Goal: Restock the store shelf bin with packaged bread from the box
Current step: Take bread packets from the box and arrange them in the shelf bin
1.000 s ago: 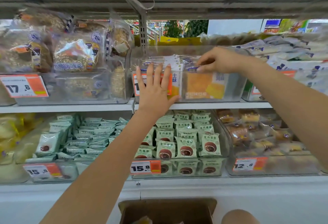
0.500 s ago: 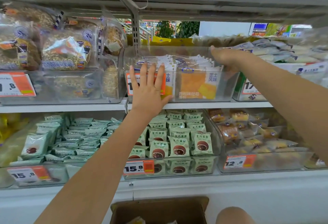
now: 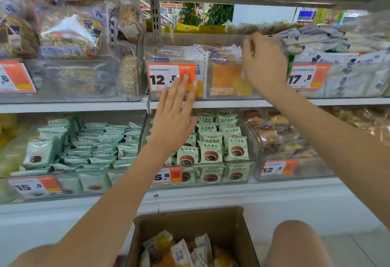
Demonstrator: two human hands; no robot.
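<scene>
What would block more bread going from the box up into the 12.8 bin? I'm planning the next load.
Both hands are at the bin: the left hand lies flat against its front and the right hand is at its top right corner. The box below stands open, uncovered.

White metal store shelving stands on pale floor tiles; green plants show behind.
</scene>
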